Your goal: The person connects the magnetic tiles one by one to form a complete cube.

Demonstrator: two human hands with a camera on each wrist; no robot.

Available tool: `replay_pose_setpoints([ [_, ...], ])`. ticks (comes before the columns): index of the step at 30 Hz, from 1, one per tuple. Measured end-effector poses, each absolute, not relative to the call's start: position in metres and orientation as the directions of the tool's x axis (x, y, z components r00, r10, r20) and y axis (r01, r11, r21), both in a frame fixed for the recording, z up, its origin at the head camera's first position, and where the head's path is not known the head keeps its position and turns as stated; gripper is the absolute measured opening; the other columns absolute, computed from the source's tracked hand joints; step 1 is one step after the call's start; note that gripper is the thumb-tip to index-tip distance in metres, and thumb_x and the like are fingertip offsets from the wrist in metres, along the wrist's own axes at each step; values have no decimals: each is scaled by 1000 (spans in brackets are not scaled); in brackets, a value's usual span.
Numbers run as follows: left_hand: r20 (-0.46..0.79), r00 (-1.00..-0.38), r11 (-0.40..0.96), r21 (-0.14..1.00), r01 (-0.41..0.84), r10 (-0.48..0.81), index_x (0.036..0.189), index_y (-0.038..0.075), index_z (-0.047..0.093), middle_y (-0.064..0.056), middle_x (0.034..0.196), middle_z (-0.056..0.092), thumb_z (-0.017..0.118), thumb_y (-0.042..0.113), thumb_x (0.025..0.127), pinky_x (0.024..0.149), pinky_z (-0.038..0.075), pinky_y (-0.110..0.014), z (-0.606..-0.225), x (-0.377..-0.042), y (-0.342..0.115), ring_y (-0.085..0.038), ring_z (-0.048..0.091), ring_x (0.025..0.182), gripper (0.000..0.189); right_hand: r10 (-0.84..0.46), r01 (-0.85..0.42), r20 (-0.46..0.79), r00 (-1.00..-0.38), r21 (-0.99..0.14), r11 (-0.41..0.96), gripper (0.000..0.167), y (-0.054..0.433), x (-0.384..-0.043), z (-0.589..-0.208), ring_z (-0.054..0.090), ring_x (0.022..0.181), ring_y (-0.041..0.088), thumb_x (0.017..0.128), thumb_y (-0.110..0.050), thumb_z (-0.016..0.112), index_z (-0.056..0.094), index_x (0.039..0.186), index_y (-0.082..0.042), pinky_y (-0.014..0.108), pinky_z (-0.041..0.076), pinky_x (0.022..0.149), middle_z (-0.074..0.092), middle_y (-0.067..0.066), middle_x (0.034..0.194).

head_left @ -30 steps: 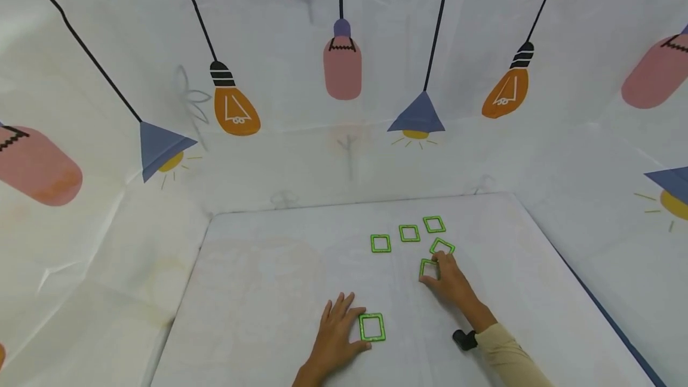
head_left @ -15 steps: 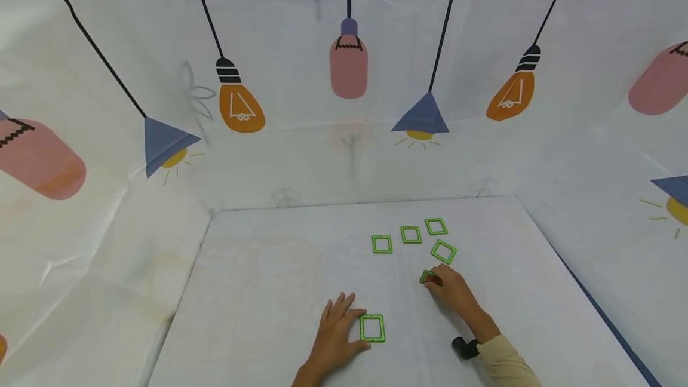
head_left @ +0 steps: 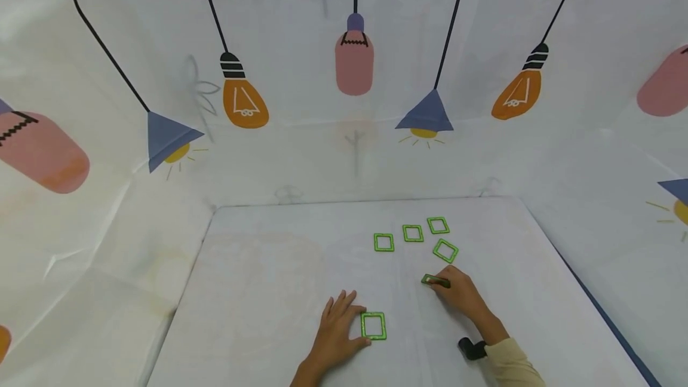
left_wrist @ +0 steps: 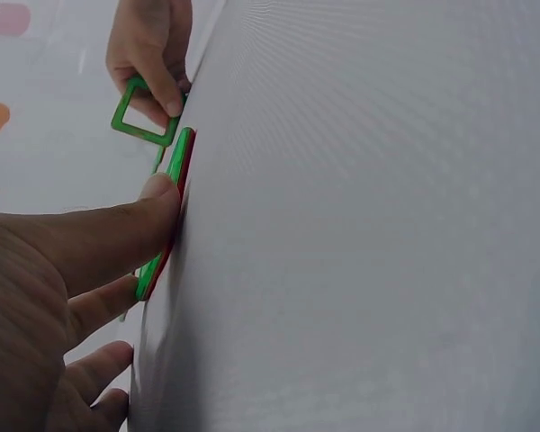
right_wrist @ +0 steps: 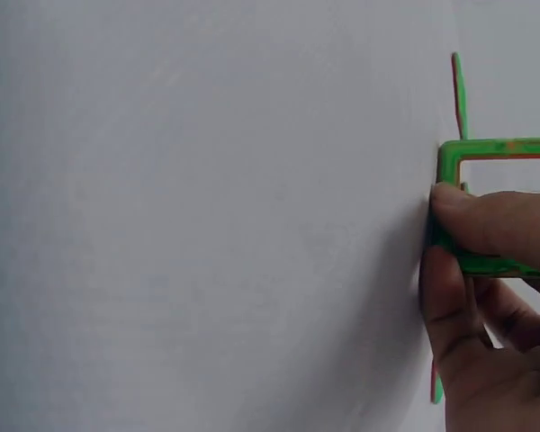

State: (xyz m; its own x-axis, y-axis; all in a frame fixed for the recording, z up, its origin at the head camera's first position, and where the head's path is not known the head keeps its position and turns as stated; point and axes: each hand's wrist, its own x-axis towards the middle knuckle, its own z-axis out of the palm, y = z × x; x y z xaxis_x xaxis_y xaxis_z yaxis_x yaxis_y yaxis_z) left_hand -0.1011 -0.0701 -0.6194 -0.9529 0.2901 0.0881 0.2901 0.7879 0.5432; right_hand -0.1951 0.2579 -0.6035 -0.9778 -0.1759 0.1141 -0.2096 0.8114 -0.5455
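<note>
Flat on the white tabletop lies a green square frame [head_left: 384, 326] with an open middle and a red underside. My left hand [head_left: 334, 336] holds it at its left side, forefinger at the far corner and thumb [left_wrist: 166, 193] at the near one; the other fingers are spread. My right hand [head_left: 462, 294] pinches a second green square frame [head_left: 430, 279], which looks thin from the head. In the right wrist view this frame [right_wrist: 508, 148] is raised on edge, the thumb [right_wrist: 459, 207] on its face and part of it behind the fingers.
Several more green square frames lie farther back, one of them [head_left: 449, 244] turned askew just beyond my right hand. A black object [head_left: 473, 349] sits at the right wrist by the beige sleeve [head_left: 513, 363]. White walls printed with lamps [head_left: 424, 113] surround the tabletop [head_left: 269, 279].
The right hand has tipped its square frame up from lying flat and drawn it slightly nearer, off the askew frame. The left hand and its frame stay in place.
</note>
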Motion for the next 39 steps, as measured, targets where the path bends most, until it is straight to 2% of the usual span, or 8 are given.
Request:
replay_pose_setpoints([
  [5,84,-952,781,552,291,295,125,26,63,-6,153,48,85,47,73,119,24,-59,-619,-102,-69,-34,37,146,61,-187,-253,173,-967,-562,788,16,256,-190,-602,54,74,2,77,-4,84,73,84,-14,22,47,63,63,-6,82],
  [8,83,-951,781,551,292,297,125,25,62,-6,154,48,85,47,73,120,24,-59,-618,-102,-68,-34,37,146,60,-216,-330,260,-941,-569,753,21,249,-185,-600,48,69,-3,74,-1,85,72,83,-15,19,44,58,62,-9,79],
  [12,84,-955,788,546,284,285,124,26,62,-6,154,47,85,47,73,120,24,-58,-617,-103,-67,-34,38,146,60,-271,-450,375,-887,-561,695,26,229,-181,-597,48,68,-5,70,3,86,72,82,-15,18,45,56,61,-11,78],
  [15,73,-958,794,545,270,276,124,26,62,-6,155,46,85,48,73,120,24,-58,-617,-103,-67,-34,37,146,60,-313,-502,403,-860,-562,657,27,212,-176,-594,50,69,-5,70,3,86,71,82,-16,18,47,57,62,-11,78],
  [21,76,-959,796,541,271,274,125,25,61,-5,154,47,84,50,73,120,25,-57,-619,-102,-67,-33,38,146,62,-404,-513,318,-858,-591,623,20,182,-165,-594,49,70,-8,77,-4,84,71,86,-18,17,48,59,62,-13,80],
  [26,115,-952,798,523,300,283,122,24,61,-6,153,48,84,51,72,118,27,-57,-620,-102,-67,-34,40,145,60,-488,-571,312,-815,-578,583,16,166,-159,-597,48,71,-7,80,-5,82,72,87,-16,17,47,59,61,-11,80],
  [32,123,-954,791,537,294,272,121,21,60,-8,151,50,85,47,72,118,28,-58,-618,-101,-69,-35,42,143,61,-549,-595,291,-783,-608,526,13,154,-157,-596,54,76,-5,81,-8,82,75,88,-16,18,51,65,63,-11,82],
  [39,155,-948,791,523,316,277,117,21,61,-9,150,51,86,46,71,117,30,-58,-619,-100,-69,-35,44,142,58,-568,-549,199,-799,-627,552,10,147,-157,-600,54,77,-4,83,-10,81,74,87,-17,21,51,68,65,-13,83],
])
